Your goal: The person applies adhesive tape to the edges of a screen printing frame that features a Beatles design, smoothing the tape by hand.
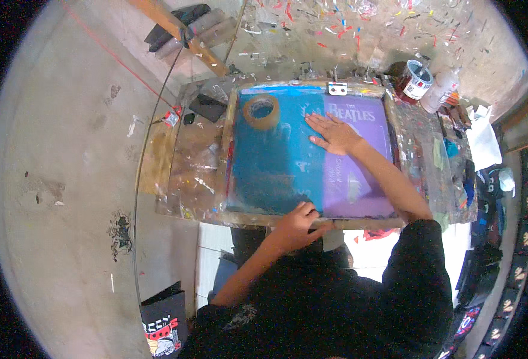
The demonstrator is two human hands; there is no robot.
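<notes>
Black shirt point(329, 299) nearest; beyond it one framed screen point(270, 167), right hand point(334, 135) flat on it, spread, gripping nothing, left hand point(294, 228) half-curled at its near rim, hold unclear. Probably smoothing or checking; next calls for even pressure. One tape roll point(261, 122) left of the right hand; one tin point(417, 88), one bottle point(441, 93) rightward

Far wall point(335, 54) grey, w/ paint flecks. 1 wooden beam point(159, 18) far L. White floor tiles point(365, 256) near, v. bright.
</notes>
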